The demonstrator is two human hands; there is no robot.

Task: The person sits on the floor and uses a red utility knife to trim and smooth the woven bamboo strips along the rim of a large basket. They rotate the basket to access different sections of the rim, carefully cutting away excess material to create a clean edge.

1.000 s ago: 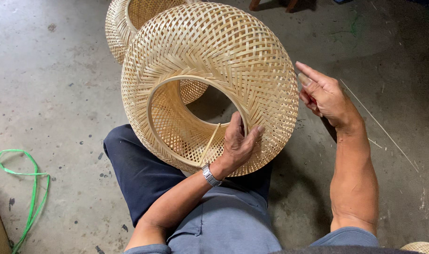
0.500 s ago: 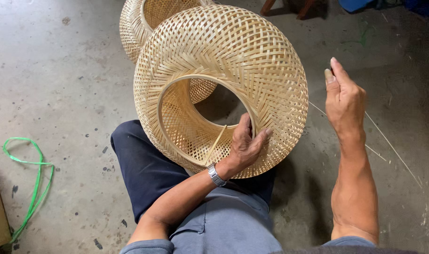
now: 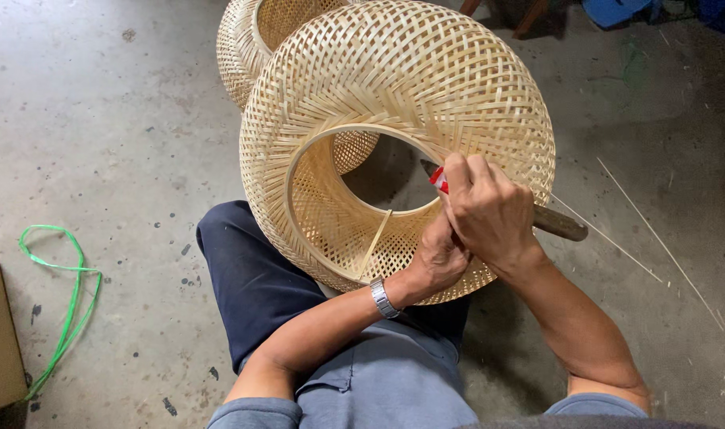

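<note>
Head cam shows the right hand (image 3: 493,214) fisted around a wooden-handled knife (image 3: 559,224) at the woven bamboo basket (image 3: 394,103) rim, left hand (image 3: 438,258) gripping that rim just underneath it.

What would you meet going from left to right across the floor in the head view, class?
Cardboard box → green strap → woven basket → left hand → right hand holding a knife → thin bamboo strips.
</note>
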